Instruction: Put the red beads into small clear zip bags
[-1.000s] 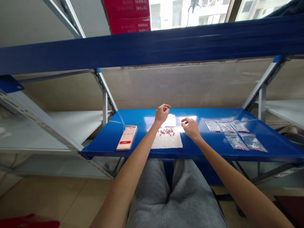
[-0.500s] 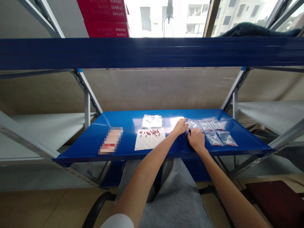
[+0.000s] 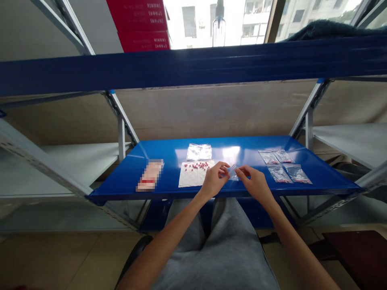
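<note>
Between my left hand [image 3: 214, 180] and my right hand [image 3: 253, 181], a small clear zip bag [image 3: 233, 172] is pinched by its upper edge, held just above the blue shelf. Both hands grip it with thumb and fingers. Left of my left hand lies a white paper sheet [image 3: 193, 176], with several small red pellets [image 3: 196, 165] scattered along its far part. Beyond the sheet sits a stack of clear plastic bags [image 3: 198, 152]. Several small bags with red contents [image 3: 279, 174] lie flat to the right of my right hand.
A phone [image 3: 150, 175] with a pixelated screen lies on the blue steel shelf [image 3: 242, 149] at the left. A blue crossbeam [image 3: 193, 64] runs overhead, and metal uprights stand at both sides. The shelf's front edge passes just beyond my knees.
My hands have come together from the right-hand bags and now hold one small bag up between them. My head has also shifted, moving the shelf within the view.
</note>
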`<state>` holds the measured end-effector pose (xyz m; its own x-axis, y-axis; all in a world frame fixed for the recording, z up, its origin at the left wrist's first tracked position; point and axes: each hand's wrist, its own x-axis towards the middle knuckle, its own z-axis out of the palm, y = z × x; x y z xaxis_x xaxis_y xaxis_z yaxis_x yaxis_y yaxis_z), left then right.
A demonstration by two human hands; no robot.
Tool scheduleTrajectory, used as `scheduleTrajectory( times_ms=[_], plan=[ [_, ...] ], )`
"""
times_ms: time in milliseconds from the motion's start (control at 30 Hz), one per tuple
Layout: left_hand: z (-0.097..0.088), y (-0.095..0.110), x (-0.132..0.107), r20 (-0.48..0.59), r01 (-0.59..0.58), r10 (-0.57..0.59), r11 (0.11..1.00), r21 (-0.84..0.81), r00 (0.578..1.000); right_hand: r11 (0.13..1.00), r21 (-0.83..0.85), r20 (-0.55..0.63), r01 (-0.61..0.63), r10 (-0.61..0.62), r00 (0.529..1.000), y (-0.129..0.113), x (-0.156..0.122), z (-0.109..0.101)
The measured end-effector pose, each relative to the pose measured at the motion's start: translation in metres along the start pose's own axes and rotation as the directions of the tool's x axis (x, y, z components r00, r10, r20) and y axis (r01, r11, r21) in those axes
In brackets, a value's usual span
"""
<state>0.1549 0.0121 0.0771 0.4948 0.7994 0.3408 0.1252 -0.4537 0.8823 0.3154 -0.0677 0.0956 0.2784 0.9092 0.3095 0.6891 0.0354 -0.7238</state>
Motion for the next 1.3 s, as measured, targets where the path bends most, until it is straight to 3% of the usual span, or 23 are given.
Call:
scheduleTrajectory(
  times_ms=[100, 233, 433, 600, 900, 1300],
  plan=[
    [-0.02, 0.015, -0.036, -0.048, 0.053, -0.057, 0.996, -0.079, 0.997, 0.992, 0.127, 0.131, -0.002, -0.015, 0.991, -0.03, -0.011, 0.007],
    [-0.029, 0.024, -0.052, -0.037, 0.126, -0.131, 0.986, -0.11, 0.991, 0.979, 0.202, 0.129, -0.033, 0.007, 0.992, -0.051, -0.021, 0.03],
    [-0.033, 0.029, -0.049, -0.003, 0.152, -0.156, 0.97, -0.187, 0.988, 0.942, 0.332, 0.096, -0.057, 0.026, 0.995, -0.055, -0.029, 0.033],
    [-0.043, 0.043, -0.048, 0.066, 0.064, -0.06, 0.996, -0.06, 0.996, 0.879, 0.469, 0.047, -0.085, 0.071, 0.996, -0.055, -0.033, 0.026],
    [-0.052, 0.053, -0.049, 0.106, -0.008, -0.006, 0.991, 0.135, 0.994, 0.854, 0.51, 0.085, -0.102, 0.068, 0.994, -0.059, -0.037, 0.029],
    [-0.059, 0.045, -0.041, 0.185, 0.057, -0.058, 0.998, 0.009, 0.981, 0.731, 0.65, 0.193, -0.211, 0.11, 0.975, -0.061, -0.038, 0.027]
  ],
)
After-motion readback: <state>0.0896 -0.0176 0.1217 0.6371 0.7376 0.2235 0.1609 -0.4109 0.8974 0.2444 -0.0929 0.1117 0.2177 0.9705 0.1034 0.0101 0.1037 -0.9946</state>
